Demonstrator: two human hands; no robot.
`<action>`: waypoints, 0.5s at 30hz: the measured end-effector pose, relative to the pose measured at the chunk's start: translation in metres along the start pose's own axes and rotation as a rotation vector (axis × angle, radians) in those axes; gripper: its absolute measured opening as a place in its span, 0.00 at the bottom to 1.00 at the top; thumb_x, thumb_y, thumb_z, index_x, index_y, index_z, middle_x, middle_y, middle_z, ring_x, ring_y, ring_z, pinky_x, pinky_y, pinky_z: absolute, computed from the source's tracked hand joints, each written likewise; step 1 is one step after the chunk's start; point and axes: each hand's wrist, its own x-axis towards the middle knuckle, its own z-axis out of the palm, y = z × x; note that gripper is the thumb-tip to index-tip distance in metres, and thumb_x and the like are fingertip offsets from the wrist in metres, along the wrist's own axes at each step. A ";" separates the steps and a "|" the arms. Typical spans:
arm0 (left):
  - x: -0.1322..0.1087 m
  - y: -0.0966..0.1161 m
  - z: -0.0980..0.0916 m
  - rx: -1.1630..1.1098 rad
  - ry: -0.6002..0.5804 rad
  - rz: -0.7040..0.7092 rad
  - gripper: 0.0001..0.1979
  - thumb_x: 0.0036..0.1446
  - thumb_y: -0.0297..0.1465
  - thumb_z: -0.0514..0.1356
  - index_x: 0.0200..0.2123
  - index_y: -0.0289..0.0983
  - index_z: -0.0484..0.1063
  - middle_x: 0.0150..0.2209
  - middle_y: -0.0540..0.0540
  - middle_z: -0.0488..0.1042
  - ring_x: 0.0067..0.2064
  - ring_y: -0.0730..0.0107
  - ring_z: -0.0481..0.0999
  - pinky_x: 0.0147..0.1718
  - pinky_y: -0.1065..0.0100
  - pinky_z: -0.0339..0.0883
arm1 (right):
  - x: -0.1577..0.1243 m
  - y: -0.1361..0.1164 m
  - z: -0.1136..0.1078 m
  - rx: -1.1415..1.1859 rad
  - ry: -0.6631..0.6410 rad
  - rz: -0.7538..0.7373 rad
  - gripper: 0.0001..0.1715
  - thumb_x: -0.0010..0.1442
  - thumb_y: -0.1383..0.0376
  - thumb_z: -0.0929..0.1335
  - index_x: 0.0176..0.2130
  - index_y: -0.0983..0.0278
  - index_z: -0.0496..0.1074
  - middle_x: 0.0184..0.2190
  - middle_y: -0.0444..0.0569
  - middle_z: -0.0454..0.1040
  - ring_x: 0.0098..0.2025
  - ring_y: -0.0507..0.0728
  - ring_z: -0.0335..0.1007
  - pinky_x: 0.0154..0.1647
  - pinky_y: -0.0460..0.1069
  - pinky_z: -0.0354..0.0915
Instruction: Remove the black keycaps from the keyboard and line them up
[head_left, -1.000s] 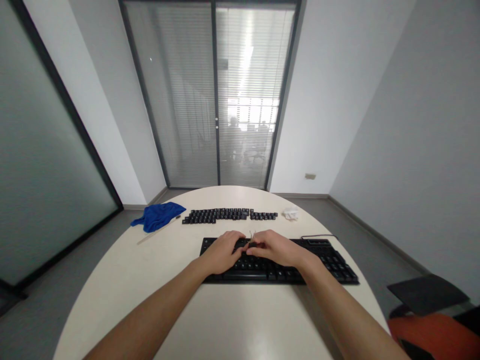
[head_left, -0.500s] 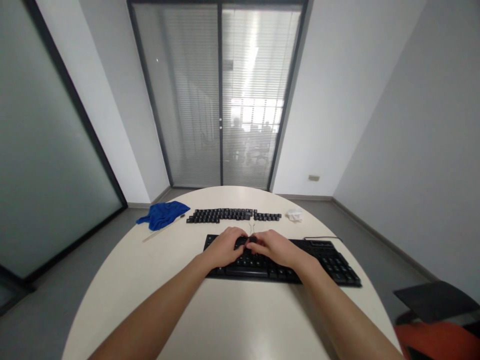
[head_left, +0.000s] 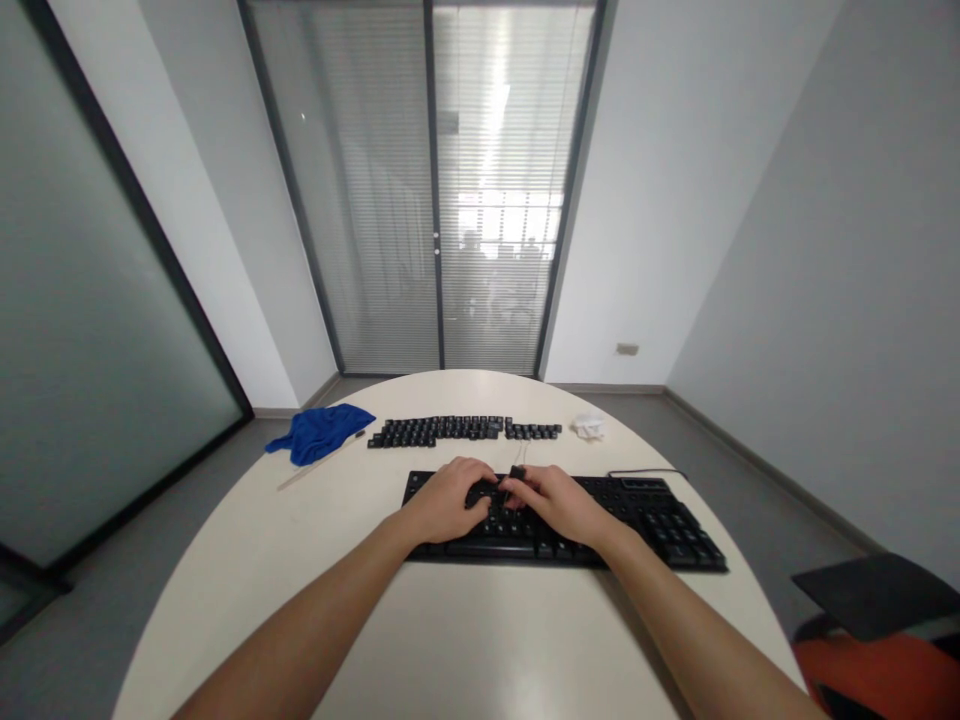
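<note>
A black keyboard [head_left: 480,548] lies across the round cream table. Over its left part rests my left hand [head_left: 450,500], thumb and fingers apart, with nothing visible between them. Just beside it, my right hand [head_left: 553,500] pinches a small wire puller [head_left: 517,472] that has a black handle and thin wire loops pointing away from me. Beyond the keyboard, loose black keycaps stand in rows, a larger group [head_left: 439,430] at the left and a smaller group [head_left: 534,432] at the right.
A blue cloth [head_left: 319,432] and a thin wooden brush [head_left: 319,462] lie at the table's far left. Crumpled white tissue [head_left: 589,427] sits at the far right. The keyboard's cable [head_left: 645,472] runs behind it. A red and black chair [head_left: 877,670] stands at the right.
My right hand has tilted the wire puller and drawn it slightly right, away from my left hand. The left fingers have parted from it. The view has shifted slightly.
</note>
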 end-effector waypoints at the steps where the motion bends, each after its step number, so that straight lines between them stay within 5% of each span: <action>1: 0.000 0.001 -0.001 -0.001 -0.001 -0.002 0.14 0.56 0.28 0.58 0.47 0.39 0.70 0.48 0.43 0.73 0.51 0.59 0.69 0.54 0.57 0.63 | 0.001 0.003 0.001 0.055 0.011 0.016 0.25 0.64 0.48 0.62 0.35 0.65 0.74 0.30 0.51 0.80 0.34 0.59 0.76 0.37 0.50 0.67; 7: 0.001 0.002 -0.001 -0.029 -0.010 -0.025 0.15 0.57 0.37 0.62 0.47 0.39 0.70 0.48 0.42 0.74 0.50 0.58 0.70 0.53 0.57 0.63 | 0.004 0.010 0.003 0.211 0.077 0.057 0.27 0.63 0.46 0.63 0.37 0.67 0.75 0.31 0.51 0.79 0.33 0.57 0.75 0.34 0.49 0.68; 15: 0.003 -0.004 0.000 -0.109 0.014 -0.041 0.10 0.59 0.33 0.61 0.44 0.39 0.72 0.45 0.45 0.76 0.49 0.62 0.71 0.52 0.60 0.62 | 0.006 0.002 0.009 0.218 0.212 0.042 0.27 0.62 0.48 0.64 0.45 0.67 0.76 0.33 0.50 0.79 0.37 0.58 0.74 0.36 0.49 0.67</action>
